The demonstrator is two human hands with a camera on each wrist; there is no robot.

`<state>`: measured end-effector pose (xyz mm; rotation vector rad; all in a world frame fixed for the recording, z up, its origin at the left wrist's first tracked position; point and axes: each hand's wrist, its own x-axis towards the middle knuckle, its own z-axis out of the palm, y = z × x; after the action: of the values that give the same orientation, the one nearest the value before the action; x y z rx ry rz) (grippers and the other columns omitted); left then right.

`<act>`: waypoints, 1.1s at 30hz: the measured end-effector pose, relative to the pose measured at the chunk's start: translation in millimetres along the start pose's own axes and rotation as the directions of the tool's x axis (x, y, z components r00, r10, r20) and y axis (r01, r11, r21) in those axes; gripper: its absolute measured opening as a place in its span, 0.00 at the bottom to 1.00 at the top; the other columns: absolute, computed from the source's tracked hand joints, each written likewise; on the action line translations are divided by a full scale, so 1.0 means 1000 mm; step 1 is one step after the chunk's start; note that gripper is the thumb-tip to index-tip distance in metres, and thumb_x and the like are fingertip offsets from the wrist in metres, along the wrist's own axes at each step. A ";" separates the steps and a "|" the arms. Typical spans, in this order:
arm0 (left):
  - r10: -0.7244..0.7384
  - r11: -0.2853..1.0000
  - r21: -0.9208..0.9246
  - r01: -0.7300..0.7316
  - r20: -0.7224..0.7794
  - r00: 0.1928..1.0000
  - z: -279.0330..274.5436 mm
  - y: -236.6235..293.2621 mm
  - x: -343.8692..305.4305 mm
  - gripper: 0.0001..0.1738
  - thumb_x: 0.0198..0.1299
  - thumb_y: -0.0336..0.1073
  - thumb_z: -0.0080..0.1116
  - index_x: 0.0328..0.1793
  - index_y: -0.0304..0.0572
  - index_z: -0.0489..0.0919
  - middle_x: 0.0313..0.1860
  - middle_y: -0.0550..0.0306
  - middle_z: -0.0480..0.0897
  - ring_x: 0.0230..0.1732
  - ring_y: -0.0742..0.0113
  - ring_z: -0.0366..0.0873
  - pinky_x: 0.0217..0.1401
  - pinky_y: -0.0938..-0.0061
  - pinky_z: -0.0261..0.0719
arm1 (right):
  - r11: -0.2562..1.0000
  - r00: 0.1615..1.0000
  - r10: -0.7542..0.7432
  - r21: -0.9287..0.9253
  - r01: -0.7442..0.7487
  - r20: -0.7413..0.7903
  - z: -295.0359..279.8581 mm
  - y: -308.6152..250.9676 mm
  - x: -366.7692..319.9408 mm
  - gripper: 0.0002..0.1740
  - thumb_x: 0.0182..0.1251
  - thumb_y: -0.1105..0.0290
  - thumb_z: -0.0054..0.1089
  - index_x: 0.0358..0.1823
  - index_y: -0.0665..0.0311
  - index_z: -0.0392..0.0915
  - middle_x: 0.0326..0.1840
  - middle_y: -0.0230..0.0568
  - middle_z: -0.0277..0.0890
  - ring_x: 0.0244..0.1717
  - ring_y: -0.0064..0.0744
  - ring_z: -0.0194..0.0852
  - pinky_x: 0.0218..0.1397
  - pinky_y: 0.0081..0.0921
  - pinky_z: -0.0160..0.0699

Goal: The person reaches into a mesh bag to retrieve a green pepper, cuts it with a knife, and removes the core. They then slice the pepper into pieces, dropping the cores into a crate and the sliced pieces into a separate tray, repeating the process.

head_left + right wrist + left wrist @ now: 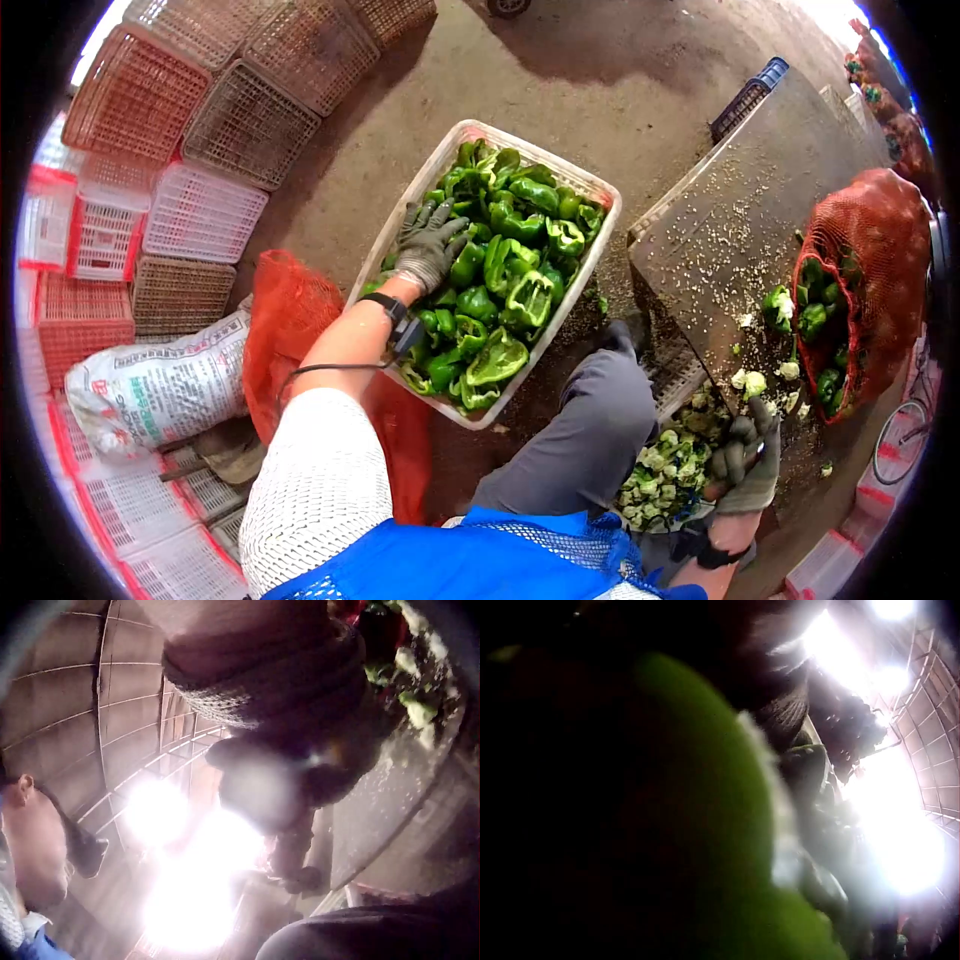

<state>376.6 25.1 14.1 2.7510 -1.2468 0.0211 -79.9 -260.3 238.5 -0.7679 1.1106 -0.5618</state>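
left hand (430,246) laid open-fingered on green peppers (515,298) by crate's (545,157) left edge, right hand (748,458) held well apart beside table's (770,165) near corner, grip could not be told, table's right edge blocked by red net sack (890,262), ribbed roof (56,690) shown by wrist views only

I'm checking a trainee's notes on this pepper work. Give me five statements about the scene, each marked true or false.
1. The left hand rests on the green bell peppers in the pale crate. True.
2. Both hands are bare. False: both wear grey gloves.
3. Seeds are scattered over the grey tabletop. True.
4. The red mesh sack on the tabletop is empty. False: it holds green bell peppers.
5. The right hand is inside that sack. False: it is by the pepper cores.
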 end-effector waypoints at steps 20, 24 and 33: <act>0.255 0.861 -0.466 -0.203 0.050 0.966 -0.178 0.265 0.095 0.09 0.65 0.31 0.58 0.48 0.43 0.85 0.45 0.53 0.85 0.45 0.60 0.82 0.52 0.71 0.79 | 0.977 0.999 0.000 0.211 0.009 -0.039 -0.213 -0.024 -0.057 0.24 0.71 0.62 0.60 0.62 0.69 0.71 0.33 0.44 0.81 0.12 0.25 0.68 0.16 0.24 0.73; 0.680 0.477 -0.734 -0.484 -0.041 0.732 -0.124 0.439 0.104 0.16 0.64 0.27 0.55 0.58 0.42 0.80 0.53 0.56 0.81 0.54 0.63 0.78 0.59 0.71 0.77 | 0.954 0.976 -0.218 0.210 0.215 -0.010 -0.220 -0.034 -0.034 0.21 0.73 0.63 0.57 0.59 0.70 0.73 0.33 0.45 0.82 0.13 0.22 0.69 0.15 0.17 0.70; 0.576 0.707 -0.641 -0.299 0.277 0.769 0.044 0.510 0.201 0.18 0.59 0.44 0.66 0.49 0.42 0.82 0.42 0.39 0.85 0.48 0.44 0.84 0.50 0.55 0.80 | 0.954 0.944 -0.231 0.134 0.267 -0.237 -0.300 -0.036 -0.051 0.18 0.73 0.63 0.56 0.56 0.69 0.76 0.32 0.41 0.82 0.12 0.18 0.67 0.13 0.15 0.65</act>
<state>124.8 -463.9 36.3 1.9197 -1.6765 -0.8683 -379.4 -323.5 224.1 -0.7188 1.1585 -0.9609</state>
